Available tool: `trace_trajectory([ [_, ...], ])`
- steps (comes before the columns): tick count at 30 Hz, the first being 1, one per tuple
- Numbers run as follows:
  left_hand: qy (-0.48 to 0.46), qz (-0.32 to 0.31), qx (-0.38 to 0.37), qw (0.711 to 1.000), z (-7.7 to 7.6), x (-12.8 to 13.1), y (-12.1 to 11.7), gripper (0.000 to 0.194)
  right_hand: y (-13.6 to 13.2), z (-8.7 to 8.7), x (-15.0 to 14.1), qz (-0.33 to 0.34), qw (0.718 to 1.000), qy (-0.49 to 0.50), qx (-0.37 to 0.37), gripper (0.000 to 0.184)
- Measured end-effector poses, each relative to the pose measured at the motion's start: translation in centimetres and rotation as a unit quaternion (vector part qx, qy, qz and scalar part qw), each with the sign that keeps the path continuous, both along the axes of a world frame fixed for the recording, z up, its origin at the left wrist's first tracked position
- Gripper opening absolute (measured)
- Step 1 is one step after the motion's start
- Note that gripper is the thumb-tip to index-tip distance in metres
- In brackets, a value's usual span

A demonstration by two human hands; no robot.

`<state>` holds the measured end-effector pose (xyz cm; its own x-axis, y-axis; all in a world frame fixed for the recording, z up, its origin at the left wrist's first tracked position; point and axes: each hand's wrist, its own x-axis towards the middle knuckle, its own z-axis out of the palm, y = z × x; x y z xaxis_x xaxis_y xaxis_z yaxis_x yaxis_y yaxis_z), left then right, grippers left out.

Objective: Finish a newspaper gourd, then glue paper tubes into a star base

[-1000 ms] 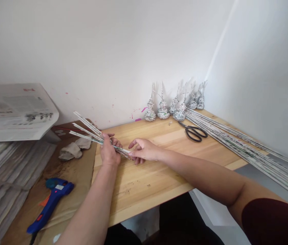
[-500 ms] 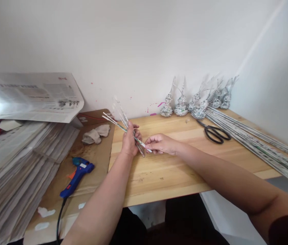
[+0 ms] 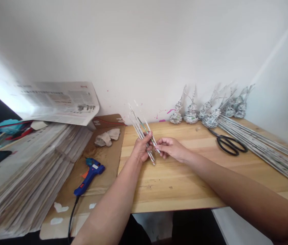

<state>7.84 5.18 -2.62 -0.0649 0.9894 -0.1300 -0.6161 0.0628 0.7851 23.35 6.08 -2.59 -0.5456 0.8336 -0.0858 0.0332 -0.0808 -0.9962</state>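
Observation:
A small bunch of rolled newspaper sticks [image 3: 136, 126] leans up and to the left out of my left hand [image 3: 143, 147], whose fingers are wrapped round it. Just to the right, my right hand [image 3: 170, 148] pinches the lower end of one paper stick [image 3: 154, 139] between thumb and fingertips. That stick lies close along the bunch, its upper part rising past my left thumb. Both hands are over the wooden tabletop [image 3: 159, 190]. My left palm hides the middle of the bunch.
Woven paper gourd shapes [image 3: 191, 114] stand along the wall. Black-handled scissors [image 3: 229, 144] and long paper sticks [image 3: 258, 149] lie at right. At left are a blue glue gun [image 3: 89, 177] on cardboard [image 3: 108, 187], a crumpled cloth [image 3: 107, 137] and stacked newspapers [image 3: 49, 170].
The view has shifted, so everything sits further right and lower. The stick in my right hand has turned from slanting across the bunch to running nearly along it.

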Motion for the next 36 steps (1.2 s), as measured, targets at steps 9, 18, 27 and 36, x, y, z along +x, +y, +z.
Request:
trace_trajectory([
  [9, -0.006, 0.003, 0.017, 1.000, 0.00, -0.09, -0.08, 0.053, -0.04, -0.11, 0.04, 0.011, 1.000, -0.018, 0.001, 0.045],
  [18, -0.005, 0.016, 0.028, 0.999, -0.19, -0.11, 0.05, 0.044, 0.06, -0.20, 0.17, 0.003, 1.000, -0.013, -0.028, 0.047],
  [27, -0.015, 0.010, 0.018, 1.000, -0.46, -0.24, 0.41, 0.044, 0.11, -0.06, 0.11, -0.006, 0.999, -0.016, -0.035, 0.050],
  [36, -0.027, 0.017, 0.004, 0.999, -0.31, -0.19, 0.65, 0.035, 0.18, -0.04, 0.06, -0.014, 0.999, -0.038, -0.014, 0.042],
])
